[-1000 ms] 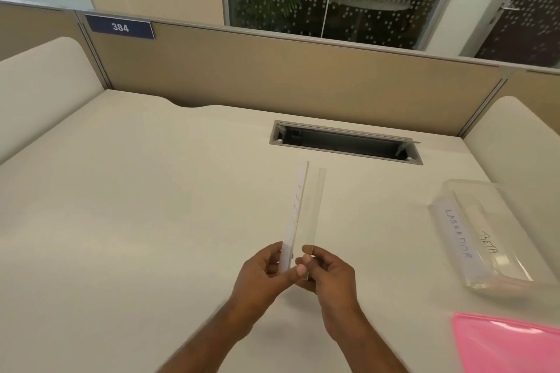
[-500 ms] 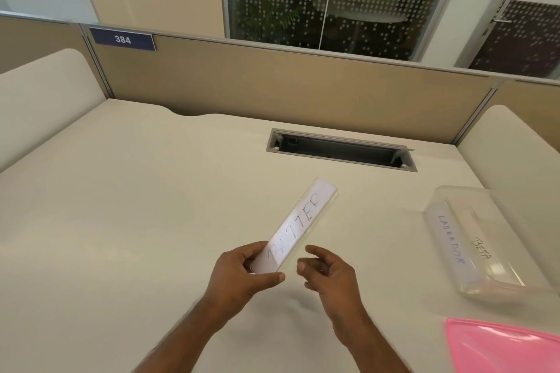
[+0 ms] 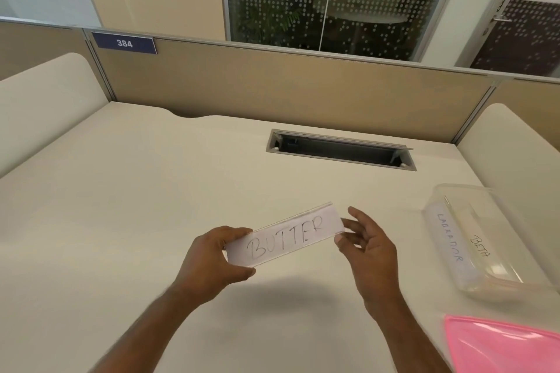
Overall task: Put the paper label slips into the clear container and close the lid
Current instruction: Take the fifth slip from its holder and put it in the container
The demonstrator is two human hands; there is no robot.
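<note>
Head view: a person's two hands over a pale desk (image 3: 151, 206).
Left hand (image 3: 212, 260): pinched on the "BUTTER" slip (image 3: 285, 236), held above the desk.
Right hand (image 3: 368, 247): loosely open, fingertips touching the slip's right end.
Clear container (image 3: 485, 275): far right, lidless, holding two slips.
Pink lid (image 3: 500, 342): near right corner.

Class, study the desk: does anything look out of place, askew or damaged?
Nothing looks damaged or spilled. The clear container sits at an angle with the pink lid off beside it, holding the LABRADOR and BETA slips. The left hand holds the BUTTER slip intact.
</note>
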